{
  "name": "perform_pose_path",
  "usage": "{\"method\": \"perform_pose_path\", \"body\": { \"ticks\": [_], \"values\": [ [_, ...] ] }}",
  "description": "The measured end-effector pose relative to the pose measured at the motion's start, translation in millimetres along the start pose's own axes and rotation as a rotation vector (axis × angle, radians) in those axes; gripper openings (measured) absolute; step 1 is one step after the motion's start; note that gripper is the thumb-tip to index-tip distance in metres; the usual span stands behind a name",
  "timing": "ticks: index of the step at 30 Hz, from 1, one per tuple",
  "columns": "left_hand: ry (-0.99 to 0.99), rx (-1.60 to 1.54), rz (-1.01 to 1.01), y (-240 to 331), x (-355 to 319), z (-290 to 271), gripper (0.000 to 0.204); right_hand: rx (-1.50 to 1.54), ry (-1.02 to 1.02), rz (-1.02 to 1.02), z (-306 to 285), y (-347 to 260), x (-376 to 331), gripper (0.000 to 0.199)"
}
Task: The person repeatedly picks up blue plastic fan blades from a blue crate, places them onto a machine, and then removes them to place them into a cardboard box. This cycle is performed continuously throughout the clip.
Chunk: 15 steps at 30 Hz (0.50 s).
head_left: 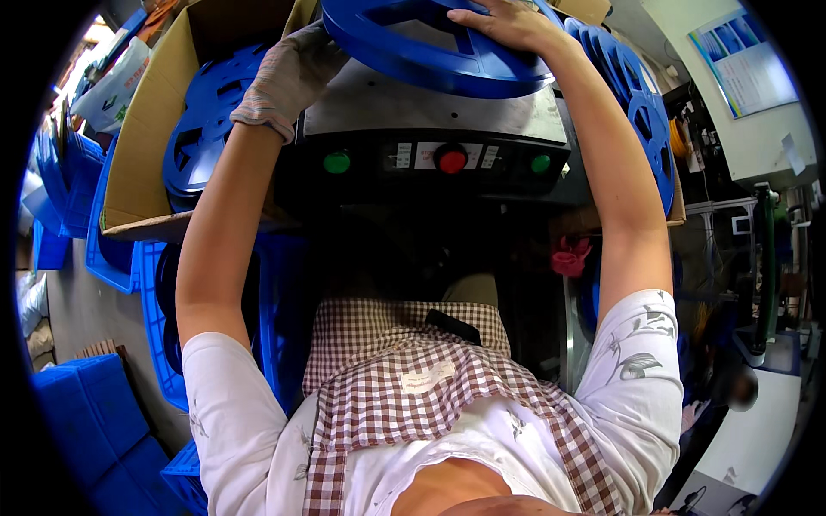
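A large blue plastic reel (430, 76) with cut-out openings is at the top of the view, over the metal top (413, 113) of a machine. The upper part of the reel is out of view. My left hand (292, 76), in a striped knit glove, is closed at the reel's left rim, its fingertips partly hidden. Bare, my right hand (509, 23) lies palm down on the reel's face at the right, thumb stretched toward the centre. Its other fingers are partly cut off by the top edge.
The machine's front panel (387, 156) carries a red button (451, 158) between two green buttons. To the left, a cardboard box (142, 163) holds blue reels (198, 129). More blue reels (650, 129) stand at right. Blue crates (90, 413) are stacked at lower left.
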<state>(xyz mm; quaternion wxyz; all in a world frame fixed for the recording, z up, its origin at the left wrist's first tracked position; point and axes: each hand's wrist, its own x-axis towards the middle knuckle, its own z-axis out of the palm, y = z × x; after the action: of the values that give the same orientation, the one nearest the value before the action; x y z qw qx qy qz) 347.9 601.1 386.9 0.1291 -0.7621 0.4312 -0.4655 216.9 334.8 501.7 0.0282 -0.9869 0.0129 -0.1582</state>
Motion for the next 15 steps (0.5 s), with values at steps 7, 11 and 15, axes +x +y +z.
{"method": "perform_pose_path", "body": {
  "ticks": [7, 11, 15],
  "values": [
    [0.182, -0.874, -0.539, 23, -59, -46, 0.049, 0.024, 0.566, -0.221, 30, 54, -50, 0.068],
    [0.256, -1.219, -0.787, 75, -93, -40, 0.056, 0.203, 0.672, -0.049, 83, 110, -141, 0.049],
    [-0.087, -0.884, -0.787, 87, -102, -18, 0.074, 0.069, 0.391, 0.282, 132, 89, -181, 0.063]
  ]
}}
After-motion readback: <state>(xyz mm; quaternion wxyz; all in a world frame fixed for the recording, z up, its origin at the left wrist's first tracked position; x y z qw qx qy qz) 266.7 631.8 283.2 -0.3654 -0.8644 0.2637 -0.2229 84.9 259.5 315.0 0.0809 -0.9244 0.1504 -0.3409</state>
